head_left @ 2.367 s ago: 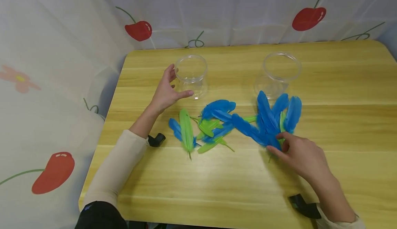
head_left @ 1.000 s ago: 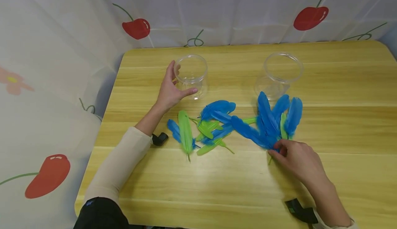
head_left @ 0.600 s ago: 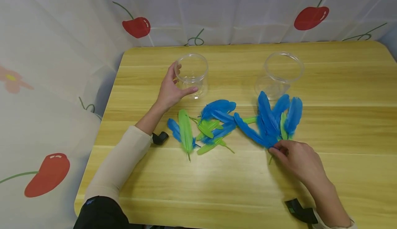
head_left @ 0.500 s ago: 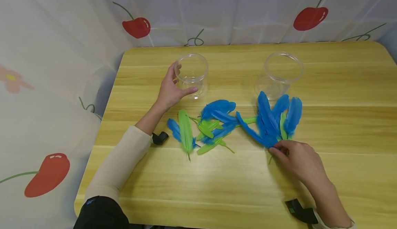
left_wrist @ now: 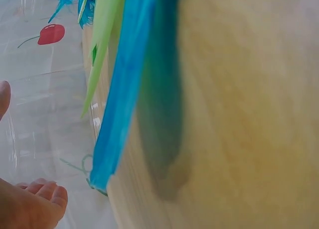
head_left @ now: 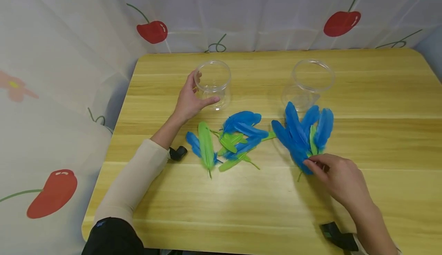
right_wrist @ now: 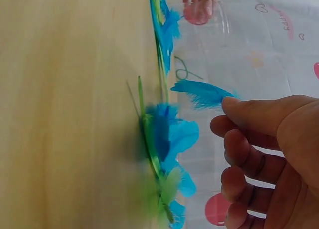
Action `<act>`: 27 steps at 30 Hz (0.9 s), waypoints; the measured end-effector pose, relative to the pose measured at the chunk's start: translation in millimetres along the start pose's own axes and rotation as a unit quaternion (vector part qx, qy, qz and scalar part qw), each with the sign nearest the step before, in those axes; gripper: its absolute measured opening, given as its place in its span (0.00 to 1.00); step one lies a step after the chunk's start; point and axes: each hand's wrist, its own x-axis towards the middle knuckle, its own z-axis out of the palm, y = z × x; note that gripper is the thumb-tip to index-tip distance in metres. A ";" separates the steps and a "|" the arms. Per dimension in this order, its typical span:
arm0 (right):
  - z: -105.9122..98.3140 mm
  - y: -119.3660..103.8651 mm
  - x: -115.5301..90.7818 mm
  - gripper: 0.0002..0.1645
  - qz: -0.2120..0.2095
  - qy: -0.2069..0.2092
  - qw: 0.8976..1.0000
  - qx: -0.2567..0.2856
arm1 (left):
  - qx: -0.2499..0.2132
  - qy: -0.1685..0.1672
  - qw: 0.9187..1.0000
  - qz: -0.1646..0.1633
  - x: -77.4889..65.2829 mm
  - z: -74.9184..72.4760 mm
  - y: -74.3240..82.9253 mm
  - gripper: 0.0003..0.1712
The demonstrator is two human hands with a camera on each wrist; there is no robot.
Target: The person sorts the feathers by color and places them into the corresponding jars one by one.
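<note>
My left hand (head_left: 188,103) holds the left clear plastic jar (head_left: 221,89), its thumb at the front and its fingers round the far left side. In the right wrist view, thumb and forefinger of my right hand (right_wrist: 264,139) pinch a blue feather (right_wrist: 199,92) by one end, above other feathers. Below that hand, blue feathers (head_left: 296,126) and a green feather (head_left: 313,139) lie fanned out at the foot of the right clear plastic jar (head_left: 300,93). Several more blue and green feathers (head_left: 206,143) lie loosely in the middle of the table.
The wooden table (head_left: 241,209) has its back edge against a white curtain (head_left: 259,13) printed with cherries. More curtain hangs along the left side. A black wrist mount (head_left: 177,153) sticks out beside the left sleeve, another (head_left: 338,237) near the right wrist.
The blue feather in my right hand has swung and shifted right, away from the middle pile. My right hand has moved slightly right; the left hand closed in round the jar earlier and now stays still.
</note>
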 end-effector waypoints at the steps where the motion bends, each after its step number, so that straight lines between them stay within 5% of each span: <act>1: -0.6 -0.4 0.3 0.06 -0.009 0.010 1.000 0.000 | 0.001 0.000 1.000 -0.001 -0.1 -0.2 -0.1 0.60; 20: -12.9 -4.5 17.0 0.04 -0.118 0.086 0.989 0.023 | 0.000 -0.013 1.000 0.008 1.7 0.9 -1.9 0.60; 27: -18.7 -7.2 28.1 0.30 -0.157 0.117 0.980 0.042 | 0.012 -0.016 1.000 0.009 1.8 0.7 -3.9 0.60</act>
